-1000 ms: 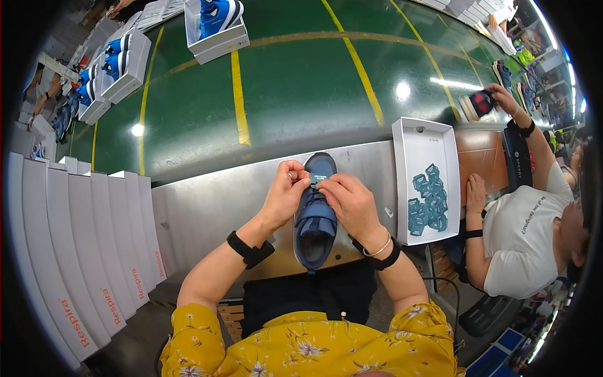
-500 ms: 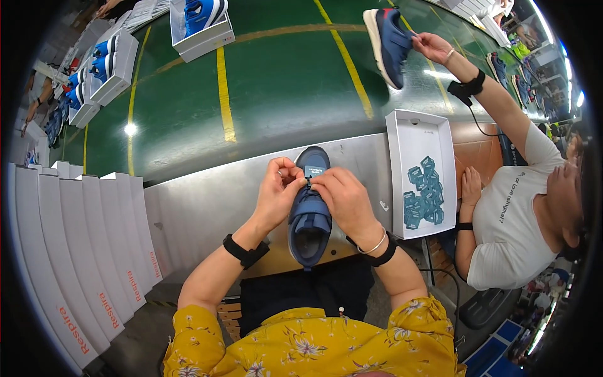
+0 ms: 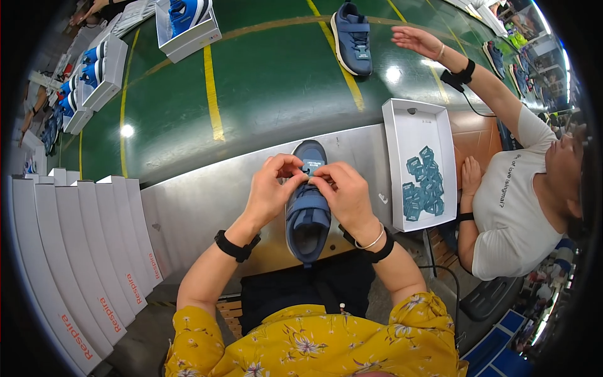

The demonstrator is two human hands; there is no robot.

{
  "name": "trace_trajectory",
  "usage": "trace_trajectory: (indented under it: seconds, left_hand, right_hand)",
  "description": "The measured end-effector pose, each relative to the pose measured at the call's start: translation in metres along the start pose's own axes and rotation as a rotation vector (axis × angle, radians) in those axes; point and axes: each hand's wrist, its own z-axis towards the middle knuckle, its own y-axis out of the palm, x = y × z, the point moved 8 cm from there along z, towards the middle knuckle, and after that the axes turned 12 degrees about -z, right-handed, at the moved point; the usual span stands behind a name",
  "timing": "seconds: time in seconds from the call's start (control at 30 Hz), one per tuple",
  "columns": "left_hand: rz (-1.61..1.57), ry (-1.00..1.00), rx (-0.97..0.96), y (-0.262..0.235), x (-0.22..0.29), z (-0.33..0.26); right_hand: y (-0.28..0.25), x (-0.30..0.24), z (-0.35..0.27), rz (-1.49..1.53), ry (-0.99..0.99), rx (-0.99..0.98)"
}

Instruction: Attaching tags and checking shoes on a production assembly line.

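A dark blue shoe [image 3: 308, 217] lies on the metal worktop in front of me, its toe pointing away and its strap across the middle. On its toe end rests a small teal tag [image 3: 313, 162]. My left hand [image 3: 270, 188] pinches the tag's near edge by the laces, thumb against fingertips. From the other side my right hand [image 3: 345, 193] pinches at the same spot, the fingertips of both hands almost meeting. The fingers partly hide the laces there. To the right, an open white box [image 3: 416, 133] holds several matching teal tags [image 3: 424, 182].
A green conveyor belt [image 3: 264, 81] with yellow lines runs beyond the worktop, carrying another dark blue shoe [image 3: 352, 41] and boxed bright blue shoes [image 3: 185, 16]. White shoeboxes [image 3: 81, 245] are stacked at left. A co-worker sits at right, one hand [image 3: 418, 41] stretched over the belt.
The co-worker has let go of the other dark blue shoe, which now stands on the belt further left. My hands stay pinched at the tag, slightly shifted. The boxed shoes have moved left.
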Motion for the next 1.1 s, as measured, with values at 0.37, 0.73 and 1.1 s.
trace_trajectory:
  seconds: [0.37,0.73,1.1]
  left_hand:
    - [-0.03,-0.157,-0.037,0.012,0.002,0.009]
    - [0.054,-0.184,-0.011,0.013,-0.013,0.017]
    - [-0.184,-0.362,0.003,0.0,-0.017,0.033]
  right_hand:
    - [0.01,0.053,-0.026,0.42,0.483,-0.1]
    - [0.006,0.048,-0.027,0.345,0.391,-0.036]
    - [0.005,0.046,-0.034,0.355,0.362,-0.025]
